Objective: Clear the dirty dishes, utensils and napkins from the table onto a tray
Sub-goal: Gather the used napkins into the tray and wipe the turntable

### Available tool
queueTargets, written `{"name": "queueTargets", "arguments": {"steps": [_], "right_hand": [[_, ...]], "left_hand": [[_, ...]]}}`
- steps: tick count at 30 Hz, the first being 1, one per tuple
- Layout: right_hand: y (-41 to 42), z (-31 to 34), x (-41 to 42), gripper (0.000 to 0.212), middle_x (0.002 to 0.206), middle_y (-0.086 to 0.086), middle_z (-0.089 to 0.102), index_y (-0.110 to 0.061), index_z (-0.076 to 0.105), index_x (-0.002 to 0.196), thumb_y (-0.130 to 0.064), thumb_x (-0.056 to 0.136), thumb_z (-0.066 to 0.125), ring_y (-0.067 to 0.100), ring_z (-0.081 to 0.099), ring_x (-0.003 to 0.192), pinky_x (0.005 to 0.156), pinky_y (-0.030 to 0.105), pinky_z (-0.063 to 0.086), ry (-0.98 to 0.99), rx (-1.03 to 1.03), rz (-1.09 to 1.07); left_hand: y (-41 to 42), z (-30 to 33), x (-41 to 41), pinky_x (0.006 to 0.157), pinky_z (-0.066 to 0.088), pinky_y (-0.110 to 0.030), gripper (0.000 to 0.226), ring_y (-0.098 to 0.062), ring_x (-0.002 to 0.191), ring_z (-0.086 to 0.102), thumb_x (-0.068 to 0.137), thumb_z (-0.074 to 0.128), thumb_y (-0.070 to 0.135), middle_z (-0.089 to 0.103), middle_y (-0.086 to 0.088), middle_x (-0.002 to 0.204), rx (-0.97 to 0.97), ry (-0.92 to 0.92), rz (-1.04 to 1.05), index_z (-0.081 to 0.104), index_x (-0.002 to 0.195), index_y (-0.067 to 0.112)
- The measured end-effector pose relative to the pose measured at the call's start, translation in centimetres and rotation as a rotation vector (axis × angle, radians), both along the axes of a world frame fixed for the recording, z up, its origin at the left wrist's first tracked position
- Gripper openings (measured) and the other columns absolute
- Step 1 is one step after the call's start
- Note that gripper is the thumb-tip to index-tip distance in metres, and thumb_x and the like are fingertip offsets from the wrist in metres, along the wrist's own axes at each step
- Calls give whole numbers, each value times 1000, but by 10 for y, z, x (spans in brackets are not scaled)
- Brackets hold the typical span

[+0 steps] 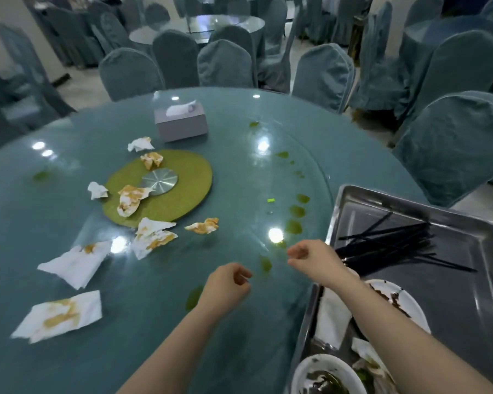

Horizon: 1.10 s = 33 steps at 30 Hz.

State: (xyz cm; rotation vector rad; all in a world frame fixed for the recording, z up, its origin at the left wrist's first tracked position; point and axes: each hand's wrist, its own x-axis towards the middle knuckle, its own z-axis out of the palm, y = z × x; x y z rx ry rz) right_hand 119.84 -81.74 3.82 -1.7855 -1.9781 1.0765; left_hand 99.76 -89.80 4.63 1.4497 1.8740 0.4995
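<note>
Looking down from the head cam: tray at the table's right edge already has chopsticks, dirty plates and a bowl. Stained napkins are scattered across the table. Left hand and right hand hang loosely curled, holding nothing.
</note>
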Motion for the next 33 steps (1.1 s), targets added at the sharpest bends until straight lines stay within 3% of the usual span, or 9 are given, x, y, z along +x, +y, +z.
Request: {"name": "queueTargets", "arguments": {"steps": [5, 10, 12, 15, 18, 22, 28, 33], "right_hand": [[50, -19, -40, 17, 94, -1, 71, -15, 72, 99, -14, 83, 67, 10, 61, 83, 68, 14, 36, 1, 102, -12], [113, -36, -65, 27, 114, 8, 69, -11, 69, 111, -10, 86, 61, 24, 62, 104, 91, 27, 44, -98, 202, 34], [137, -44, -73, 32, 122, 11, 62, -11, 65, 118, -10, 87, 60, 29, 55, 113, 99, 31, 38, -167, 275, 70], [165, -56, -82, 37, 128, 11, 53, -10, 58, 125, -5, 90, 52, 33, 45, 117, 99, 34, 36, -247, 347, 85], [178, -65, -89, 35, 123, 12, 54, -9, 59, 122, 0, 90, 48, 34, 48, 113, 93, 34, 39, -392, 317, 135], [177, -70, -98, 34, 116, 14, 59, -13, 65, 113, 2, 89, 45, 34, 54, 107, 89, 35, 41, -358, 316, 145], [137, -56, -164, 26, 105, 10, 67, -14, 70, 104, -7, 87, 52, 28, 59, 100, 86, 32, 43, -81, 337, 315], [107, -62, -197, 24, 106, 8, 65, -15, 69, 105, -9, 87, 54, 25, 58, 99, 86, 34, 45, -6, 281, 345]], "left_hand": [[27, -18, -36, 74, 49, -23, 18, -12, 82, 64, 80, 63, 11, 67, 5, 84, -38, -24, 104, 63, 87, 27], [52, -41, -64, 91, 48, -24, 26, -3, 91, 58, 80, 66, 14, 64, 10, 102, 32, 27, 202, 61, 100, 30], [58, -50, -78, 97, 39, -23, 43, -5, 107, 50, 79, 70, 18, 55, 8, 120, 63, 146, 221, 57, 119, 29], [64, -55, -98, 111, 28, -33, 74, -17, 137, 30, 76, 76, 28, 33, 1, 149, 28, 262, 258, 39, 140, 28], [67, -58, -117, 115, 21, -37, 92, -21, 146, 12, 74, 78, 37, 13, -2, 159, -31, 326, 259, 23, 148, 29], [63, -62, -135, 113, 23, -37, 88, -19, 145, 13, 76, 76, 36, 14, -2, 158, 13, 322, 314, 25, 147, 27], [33, -63, -158, 112, 28, -35, 74, -18, 141, 26, 80, 70, 29, 28, 0, 153, 93, 344, 352, 33, 144, 25], [2, -51, -186, 111, 26, -32, 63, -17, 139, 29, 82, 70, 21, 37, -1, 149, 168, 346, 384, 43, 139, 19]]}}
